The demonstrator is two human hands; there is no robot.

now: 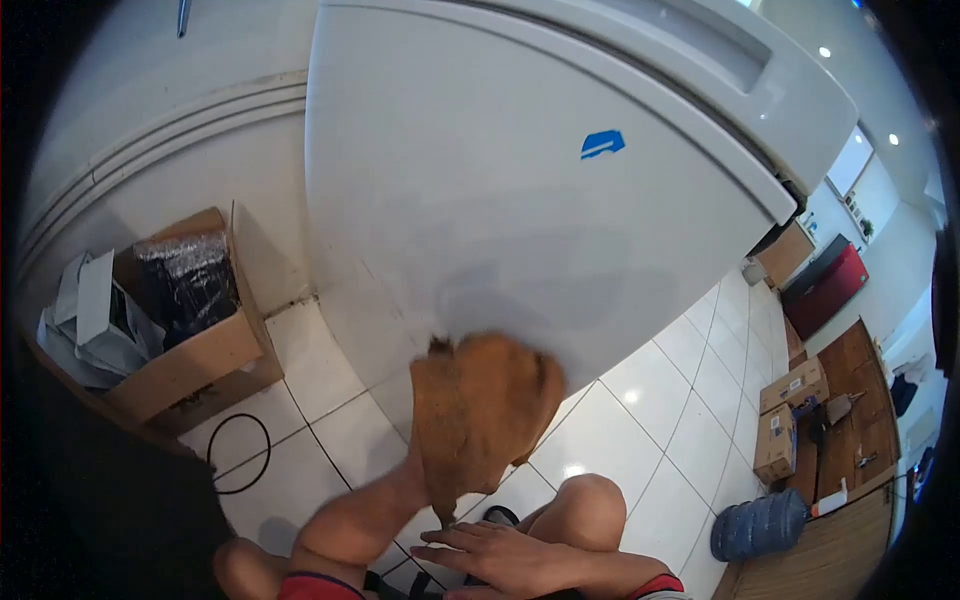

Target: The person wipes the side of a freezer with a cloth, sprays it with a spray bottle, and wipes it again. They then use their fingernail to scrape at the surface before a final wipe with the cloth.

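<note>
A brown cloth [490,400] covers my left hand, whose fingers are hidden beneath it. It overlaps the lower part of a white refrigerator's side panel [450,160], which carries faint grey smudges and a piece of blue tape [602,145]. One corner of the cloth hangs down towards my right hand [505,555]. That hand lies low in front of my knee, fingers stretched out and slightly spread, with its fingertips close to the hanging corner.
On the left, an open cardboard box [215,355] holds packaging and a dark wrapped item. A black cable loop [240,453] lies on the white tiles [640,395]. To the right are a blue water jug [760,527], small cartons [790,415] and wooden furniture [850,385].
</note>
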